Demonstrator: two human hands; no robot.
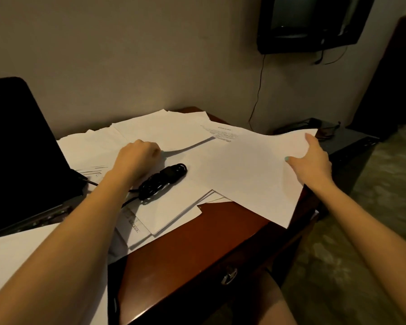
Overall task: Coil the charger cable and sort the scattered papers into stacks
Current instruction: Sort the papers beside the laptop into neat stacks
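The charger cable [163, 181] lies bundled in a loose black coil on the papers [164, 134], just right of my left wrist, with one end trailing toward the laptop [21, 141] beyond my left forearm. The white sheets spread under and ahead of both hands across the counter [197, 231]. My right hand [313, 163] grips a large sheet [244, 170] at its right edge, thumb on top, and the sheet overhangs the counter's edge. The fingers [154, 150] of my left hand [138, 158] are curled down on the papers; I cannot tell whether they pinch one. I judge sorting is the step in hand. I should draw this sheet flat toward my left fingers without creasing it, then square its edges on one pile clear of the cable.
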